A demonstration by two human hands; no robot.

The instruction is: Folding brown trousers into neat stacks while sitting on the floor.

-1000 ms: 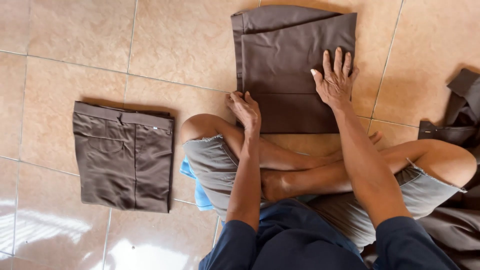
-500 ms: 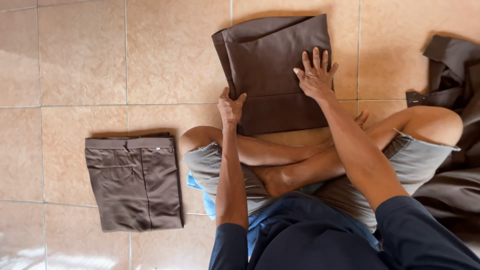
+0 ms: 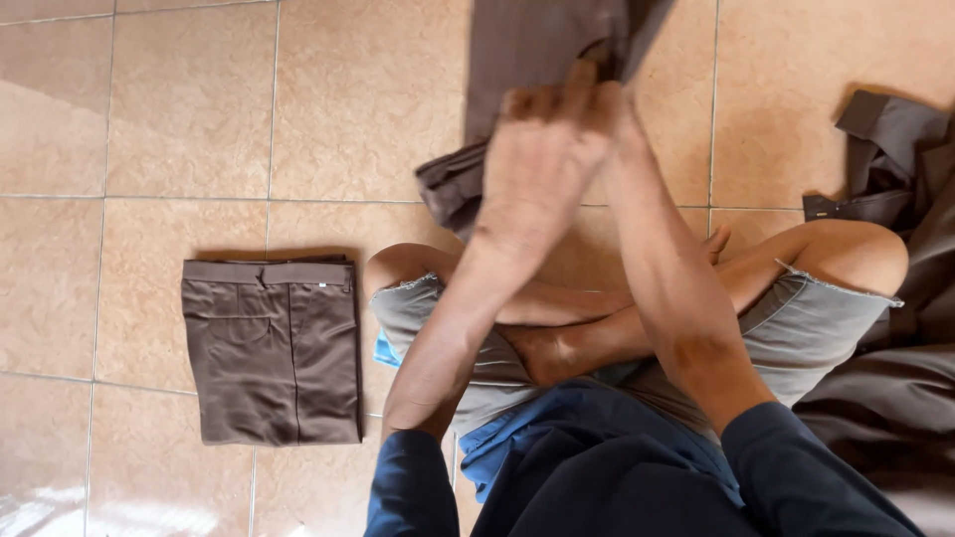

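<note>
- Left hand & right hand, top centre of frame: both closed on the brown trousers, lifted off the floor. Motion blur, so exact finger hold unclear.
- Trousers hang bunched; waistband end droops at centre-left.
- Risk: folds may slip apart if the grip catches only the top layer, since the cloth looks loose.
- Folded trousers lie flat lower left, well apart.
- Pile of dark cloth at right edge, beside the knee.

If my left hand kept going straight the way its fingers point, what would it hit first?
Your left hand points up the frame, so it would probably meet the brown garment it already touches; depth is blurred.
</note>
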